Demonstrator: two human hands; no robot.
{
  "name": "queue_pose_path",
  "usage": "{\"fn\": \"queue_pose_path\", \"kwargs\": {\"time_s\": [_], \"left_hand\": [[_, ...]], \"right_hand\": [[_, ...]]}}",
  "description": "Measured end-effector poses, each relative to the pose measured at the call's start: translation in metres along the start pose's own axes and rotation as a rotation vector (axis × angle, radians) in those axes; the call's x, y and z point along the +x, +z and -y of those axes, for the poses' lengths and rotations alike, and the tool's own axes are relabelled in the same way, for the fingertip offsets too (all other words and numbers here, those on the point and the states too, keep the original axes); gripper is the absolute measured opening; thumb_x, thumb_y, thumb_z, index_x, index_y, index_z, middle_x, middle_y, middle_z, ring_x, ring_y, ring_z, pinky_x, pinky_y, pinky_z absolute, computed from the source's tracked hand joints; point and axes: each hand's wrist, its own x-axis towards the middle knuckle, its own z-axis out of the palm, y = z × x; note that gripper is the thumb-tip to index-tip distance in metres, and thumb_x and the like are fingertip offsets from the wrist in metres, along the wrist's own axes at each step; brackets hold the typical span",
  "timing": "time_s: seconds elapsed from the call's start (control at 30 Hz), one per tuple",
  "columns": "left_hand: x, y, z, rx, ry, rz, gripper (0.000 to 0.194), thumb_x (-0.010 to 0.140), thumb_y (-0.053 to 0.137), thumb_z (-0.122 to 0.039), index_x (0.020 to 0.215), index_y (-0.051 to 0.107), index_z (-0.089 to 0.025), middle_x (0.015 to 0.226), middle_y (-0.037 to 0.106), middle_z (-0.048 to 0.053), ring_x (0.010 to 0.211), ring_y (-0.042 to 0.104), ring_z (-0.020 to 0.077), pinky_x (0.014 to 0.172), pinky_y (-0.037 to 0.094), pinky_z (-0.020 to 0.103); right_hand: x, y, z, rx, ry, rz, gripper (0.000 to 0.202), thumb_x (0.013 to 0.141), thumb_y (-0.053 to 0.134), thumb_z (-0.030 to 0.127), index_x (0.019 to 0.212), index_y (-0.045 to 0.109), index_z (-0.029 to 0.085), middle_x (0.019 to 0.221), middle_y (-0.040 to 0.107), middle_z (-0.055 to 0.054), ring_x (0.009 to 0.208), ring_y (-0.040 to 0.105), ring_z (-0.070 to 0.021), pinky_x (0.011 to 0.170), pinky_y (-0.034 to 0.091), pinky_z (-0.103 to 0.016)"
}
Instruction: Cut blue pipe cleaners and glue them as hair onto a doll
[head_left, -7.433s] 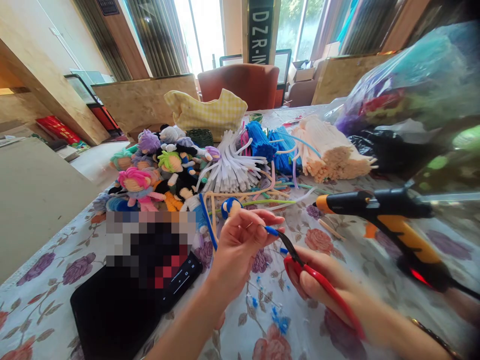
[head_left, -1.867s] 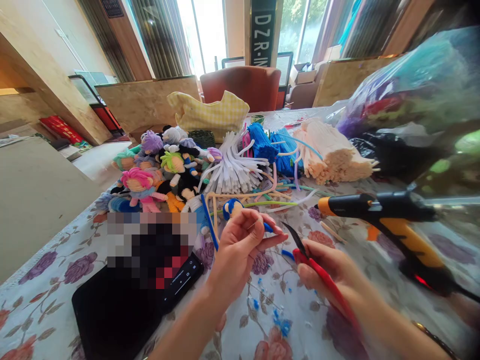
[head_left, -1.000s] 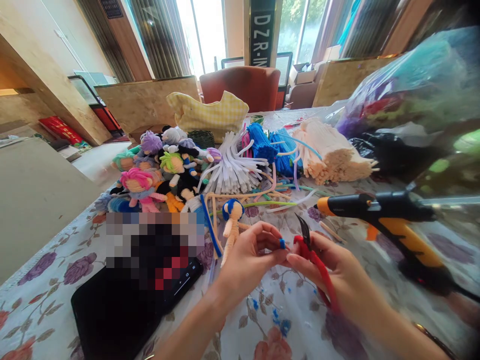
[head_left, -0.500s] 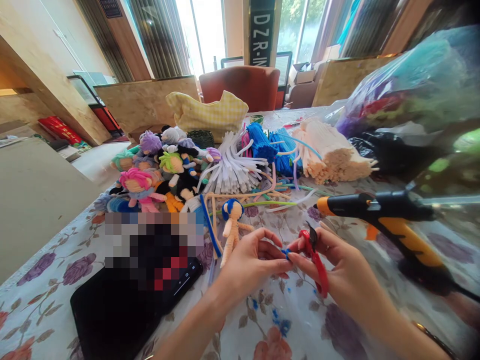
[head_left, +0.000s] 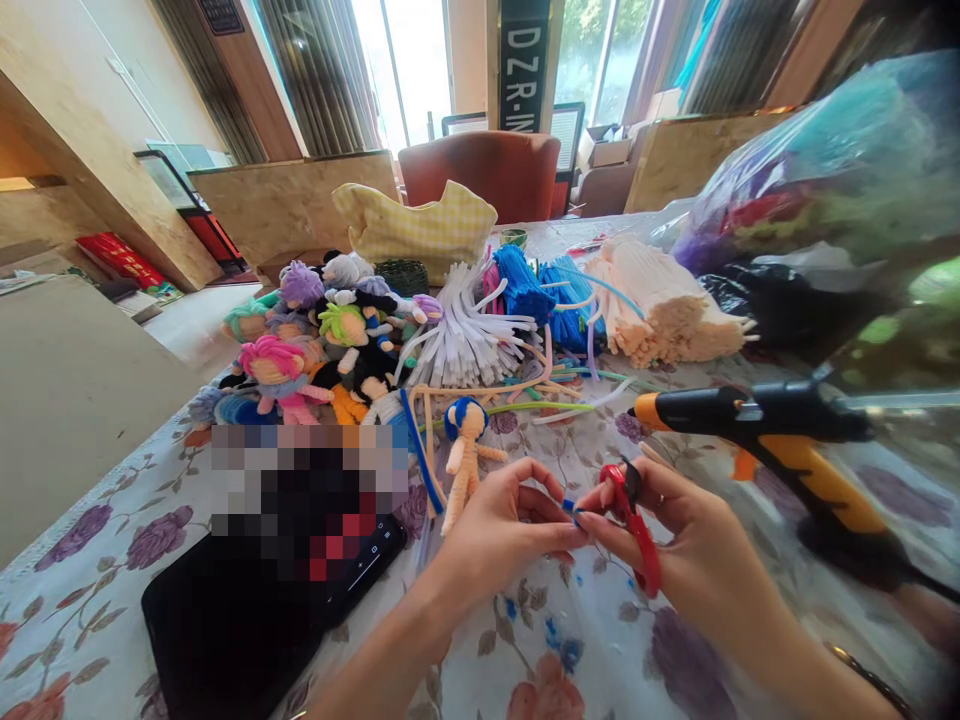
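A short blue piece of pipe cleaner [head_left: 569, 506] spans the fingertips of both hands. My left hand [head_left: 517, 510] is closed in a pinch on its left end. My right hand [head_left: 679, 530] pinches the other end between thumb and forefinger. Red-handled scissors [head_left: 637, 540] hang in that same right hand, their dark blades pointing up and partly hidden by the fingers. Just left of my left hand lies a small peach doll [head_left: 466, 455] with blue hair. Blue fluff scraps [head_left: 562, 645] are scattered on the flowered tablecloth [head_left: 622, 670] below the hands.
A black and orange glue gun [head_left: 757, 415] stands at right. At left lies a dark phone or tablet [head_left: 225, 620]. Behind are finished dolls [head_left: 274, 365], white [head_left: 469, 330], blue [head_left: 525, 285] and peach [head_left: 664, 310] pipe cleaner bundles, and a big plastic bag [head_left: 817, 170].
The blue piece has turned slightly between the fingertips and shows as a short straight stub. The scissors in my right hand have tilted and shifted a little. Everything else is still.
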Motion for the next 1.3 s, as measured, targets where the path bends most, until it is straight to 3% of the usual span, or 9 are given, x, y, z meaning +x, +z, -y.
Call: {"fn": "queue_pose_path", "kwargs": {"time_s": [0.23, 0.57, 0.77, 0.87, 1.03, 1.3], "left_hand": [[0.0002, -0.0046, 0.0045, 0.001, -0.009, 0.020, 0.053, 0.047, 0.090, -0.037, 0.074, 0.049, -0.018, 0.056, 0.064, -0.004, 0.050, 0.061, 0.0108, 0.054, 0.049, 0.023], [0.0003, -0.0046, 0.0077, 0.016, -0.017, 0.044, 0.057, 0.045, 0.090, -0.035, 0.075, 0.045, -0.019, 0.054, 0.065, -0.004, 0.048, 0.060, 0.0102, 0.052, 0.049, 0.022], [0.0020, -0.0015, 0.0009, 0.033, -0.009, -0.012, 0.054, 0.045, 0.090, -0.038, 0.078, 0.053, -0.017, 0.055, 0.066, -0.002, 0.048, 0.060, 0.0110, 0.052, 0.046, 0.023], [0.0024, -0.0012, 0.0011, 0.056, -0.026, 0.013, 0.048, 0.048, 0.089, -0.038, 0.080, 0.061, -0.016, 0.058, 0.066, -0.002, 0.051, 0.060, 0.0109, 0.055, 0.045, 0.023], [0.0015, -0.0017, 0.0055, 0.213, -0.023, 0.042, 0.024, 0.067, 0.077, -0.038, 0.069, 0.069, -0.016, 0.061, 0.064, -0.001, 0.056, 0.057, 0.0092, 0.058, 0.042, 0.022], [-0.0008, -0.0015, 0.0052, 0.304, -0.047, 0.025, 0.025, 0.070, 0.073, -0.039, 0.068, 0.069, -0.015, 0.061, 0.062, -0.001, 0.056, 0.052, 0.0087, 0.055, 0.033, 0.022]], "right_hand": [[-0.0013, -0.0008, 0.0041, -0.001, -0.014, 0.018, 0.012, 0.076, 0.072, 0.031, 0.073, 0.062, 0.024, 0.073, 0.069, -0.001, 0.071, 0.064, -0.0198, 0.070, 0.053, -0.031], [0.0009, -0.0024, 0.0071, 0.120, 0.040, 0.175, 0.013, 0.073, 0.073, 0.023, 0.071, 0.060, 0.023, 0.072, 0.071, 0.000, 0.068, 0.066, -0.0178, 0.067, 0.054, -0.028], [0.0016, -0.0035, 0.0078, 0.184, 0.077, 0.083, 0.018, 0.074, 0.076, 0.033, 0.071, 0.061, 0.023, 0.071, 0.069, -0.001, 0.066, 0.066, -0.0180, 0.061, 0.054, -0.028], [0.0009, -0.0042, 0.0091, 0.209, 0.095, 0.069, 0.020, 0.074, 0.076, 0.037, 0.071, 0.062, 0.023, 0.071, 0.068, -0.001, 0.070, 0.068, -0.0199, 0.059, 0.053, -0.028], [0.0018, -0.0035, 0.0087, 0.226, 0.065, 0.053, 0.019, 0.075, 0.075, 0.034, 0.070, 0.060, 0.024, 0.071, 0.067, 0.000, 0.069, 0.066, -0.0172, 0.058, 0.052, -0.025], [0.0027, -0.0024, 0.0058, 0.174, 0.045, 0.045, 0.013, 0.073, 0.075, 0.026, 0.073, 0.062, 0.024, 0.071, 0.066, 0.001, 0.069, 0.064, -0.0164, 0.064, 0.053, -0.025]]}}
